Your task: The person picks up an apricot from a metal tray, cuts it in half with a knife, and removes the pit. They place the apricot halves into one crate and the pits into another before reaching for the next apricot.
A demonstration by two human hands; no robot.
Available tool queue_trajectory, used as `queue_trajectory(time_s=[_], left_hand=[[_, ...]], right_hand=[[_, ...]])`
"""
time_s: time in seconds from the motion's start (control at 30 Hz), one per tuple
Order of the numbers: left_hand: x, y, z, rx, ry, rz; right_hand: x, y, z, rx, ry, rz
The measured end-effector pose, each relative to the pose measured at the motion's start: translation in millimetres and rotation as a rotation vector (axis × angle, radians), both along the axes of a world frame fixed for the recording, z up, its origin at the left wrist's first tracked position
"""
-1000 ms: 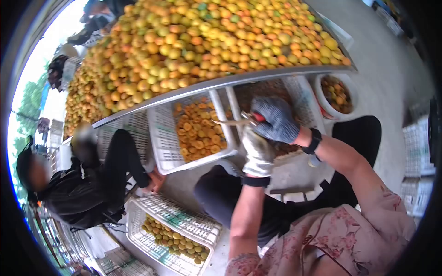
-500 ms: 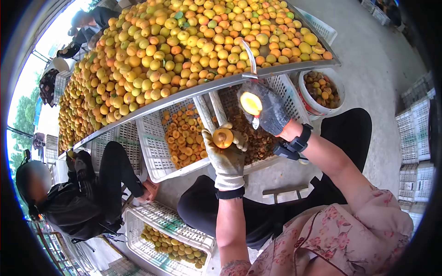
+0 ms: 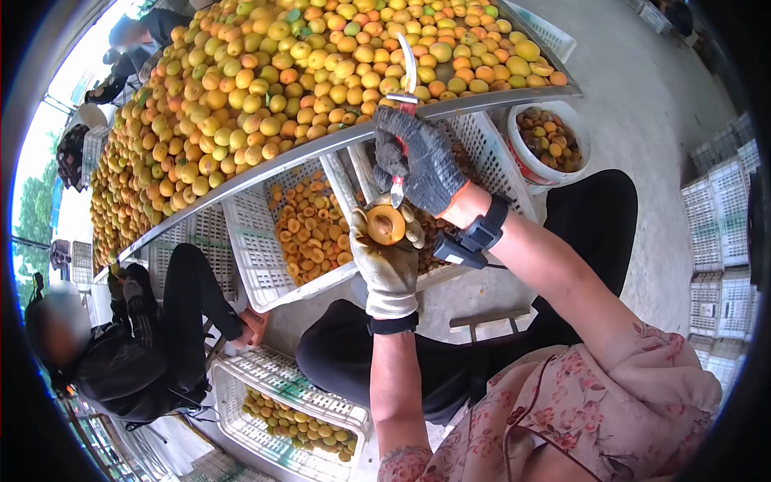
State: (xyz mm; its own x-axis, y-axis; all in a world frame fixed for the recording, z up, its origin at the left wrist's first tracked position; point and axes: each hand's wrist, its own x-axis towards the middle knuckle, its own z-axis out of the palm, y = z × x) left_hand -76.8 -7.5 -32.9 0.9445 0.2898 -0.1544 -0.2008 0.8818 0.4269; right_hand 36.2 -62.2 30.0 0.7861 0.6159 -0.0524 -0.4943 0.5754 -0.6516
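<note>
Left hand, in a pale glove, cups an apricot half with its cut face and stone turned up. Just above it, the dark-gloved right hand is clenched round a knife. The knife stands nearly upright: its curved blade points away over the fruit heap, and a short lower tip points down at the half.

Bright, even daylight; sky far left of the left hand blows out white. Knife in the right hand glints, and the fruit half in the left is sharp. Heavy fisheye bend, black corners, soft shadow under the table beyond both hands.
</note>
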Motion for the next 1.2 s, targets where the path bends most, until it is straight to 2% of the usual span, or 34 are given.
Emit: queue_trajectory(time_s=[0.03, 0.2, 0.27, 0.3, 0.37, 0.43, 0.5, 0.57, 0.63, 0.67, 0.7, 0.73, 0.77, 0.83, 0.9, 0.93, 0.97, 1.03, 1.07, 1.1, 1.17, 1.2], left_hand=[[-0.2, -3.3, 3.5, -0.009, 0.062, 0.033], [2.6, -2.3, -14.3, 0.103, -0.069, -0.007], [4.7, -4.4, -14.3, 0.055, 0.059, 0.041], [7.5, -8.8, -2.1, 0.057, 0.060, 0.037], [12.4, -19.0, 20.9, 0.006, 0.244, 0.165], [15.3, -15.4, -1.4, 0.003, 0.260, 0.212], [17.9, -12.8, -9.2, 0.001, 0.271, 0.265], [19.3, -12.9, -11.4, 0.055, 0.326, 0.288], [22.8, -11.1, -7.5, 0.040, 0.343, 0.344], [17.8, -10.3, -0.1, 0.070, 0.306, 0.239], [15.4, -9.8, 7.1, 0.098, 0.267, 0.135], [21.7, -12.0, 12.9, 0.082, 0.355, 0.226], [20.5, -10.6, 11.7, 0.081, 0.355, 0.228], [17.7, -7.1, 6.6, 0.124, 0.213, 0.101], [21.2, -4.4, -0.1, 0.115, 0.290, 0.130], [22.6, -2.8, -2.0, 0.107, 0.369, 0.159], [24.1, -1.9, -0.7, 0.108, 0.368, 0.158], [26.1, -1.4, 2.1, -0.010, 0.412, 0.119], [23.0, 10.7, -2.2, 0.041, -0.084, -0.193], [23.9, 8.4, -7.5, 0.040, -0.090, -0.190], [25.6, -3.1, -5.6, 0.094, 0.195, 0.050], [27.2, -3.6, -15.8, 0.057, 0.238, 0.082]], right_hand=[[-1.9, -1.7, -2.4, 0.004, 0.001, -0.009], [-14.3, -2.8, -1.9, -0.018, 0.089, -0.130], [-17.7, -2.0, -3.8, -0.038, 0.053, -0.206], [-18.9, -1.1, -5.7, -0.037, 0.054, -0.209], [-20.5, 0.3, -9.8, 0.065, 0.058, -0.269], [-19.0, -0.1, -16.5, 0.060, 0.033, -0.232], [-18.8, 3.8, -17.2, 0.094, 0.121, -0.266], [-17.1, 2.5, -19.3, 0.134, 0.042, -0.206], [-21.3, 4.7, -10.5, -0.075, 0.033, -0.262], [-14.9, 5.7, -22.9, 0.148, 0.052, -0.148], [-10.6, 3.8, -27.2, 0.147, 0.050, -0.145], [-7.8, 0.6, -32.0, 0.229, 0.170, -0.082], [-6.8, -0.6, -30.3, 0.310, 0.291, -0.019], [-4.8, 1.2, -27.0, 0.216, 0.278, -0.053], [0.9, 0.4, -20.9, 0.294, 0.097, 0.201], [-3.6, 11.8, -19.6, 0.126, 0.235, 0.042], [-6.0, 13.1, -15.0, 0.127, 0.234, 0.041], [-9.1, 11.8, -10.6, -0.074, -0.085, -0.023], [-0.8, 12.0, -14.6, 0.021, -0.038, 0.088], [-0.6, 13.9, -19.0, 0.019, -0.044, 0.091], [-8.5, 20.1, -24.7, -0.318, -0.427, -0.069], [-11.8, 19.9, -25.7, -0.310, -0.519, -0.068]])
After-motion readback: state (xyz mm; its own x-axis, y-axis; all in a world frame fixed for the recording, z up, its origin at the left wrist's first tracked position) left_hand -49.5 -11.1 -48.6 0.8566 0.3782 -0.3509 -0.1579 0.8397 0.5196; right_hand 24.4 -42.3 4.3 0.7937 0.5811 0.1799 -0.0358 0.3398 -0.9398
